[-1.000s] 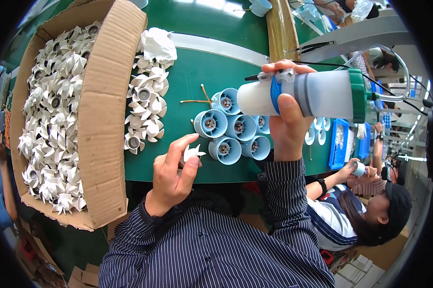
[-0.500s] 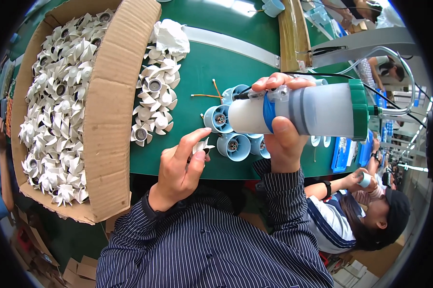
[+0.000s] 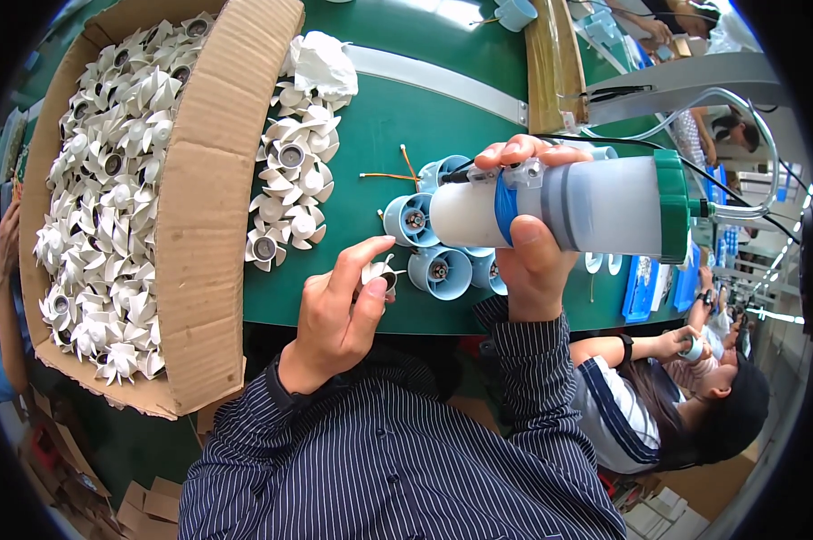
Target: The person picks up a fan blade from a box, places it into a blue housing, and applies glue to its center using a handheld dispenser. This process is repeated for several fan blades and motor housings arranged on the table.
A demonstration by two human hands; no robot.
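Observation:
Between the thumb and fingers of my left hand (image 3: 327, 326) is a small white fan impeller (image 3: 382, 272), just left of the blue fan housings. My right hand (image 3: 534, 256) wraps round a translucent white dispenser canister (image 3: 618, 207) lying sideways, with a green cap (image 3: 671, 205) at its right end and a blue band round its middle. The canister's left end overlaps a cluster of light blue fan housings (image 3: 440, 273) on the green bench. Part of that cluster is hidden behind the canister and my right hand.
A deep cardboard box (image 3: 204, 207) full of white impellers stands at the left. Beside it lie several loose impellers (image 3: 291, 157) and a white crumpled bag (image 3: 322, 68). A clear hose (image 3: 740, 209) trails from the canister's cap. A co-worker (image 3: 641, 405) sits at the right.
My hands and what they hold stay almost in place; the impeller in my left hand has turned slightly. The co-worker at the right has shifted a little.

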